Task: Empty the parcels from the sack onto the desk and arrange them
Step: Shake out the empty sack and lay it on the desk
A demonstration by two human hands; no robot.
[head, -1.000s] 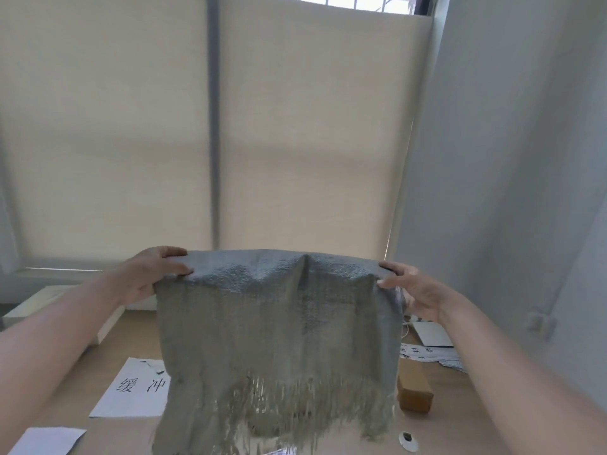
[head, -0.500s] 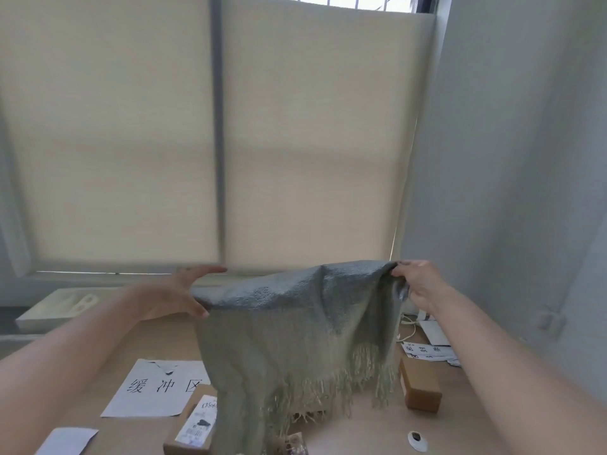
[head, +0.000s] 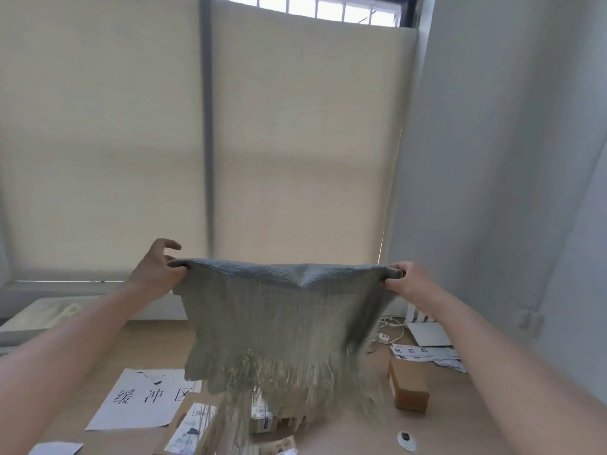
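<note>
Head view, tilted up toward a drawn window blind (head: 295, 152). Lower left of frame: white sheet (head: 144, 402) with three large printed characters, flat on the tabletop (head: 361, 428); a smaller white paper (head: 56, 448) at the bottom edge. Left hand (head: 157, 274) raised at mid-frame, thumb and lower fingers pinching the left top corner of the sack (head: 282, 323), index finger lifted free. Sack is grey woven cloth, held upside down and stretched between both hands, frayed open edge hanging down over the tabletop, blurred. Beneath the fringe, bottom centre: labelled parcels (head: 262, 418), partly hidden by the threads; one long box (head: 193, 431) with a white label lies just left of them. Right hand (head: 407, 284) closed on the sack's right top corner, cloth bunched in the fist. Right of the sack: brown cardboard box (head: 407, 385) on the tabletop, printed papers (head: 427, 354) behind it, white cable (head: 391, 330) near the wall. Small round white object (head: 406, 440) lower right.
</note>
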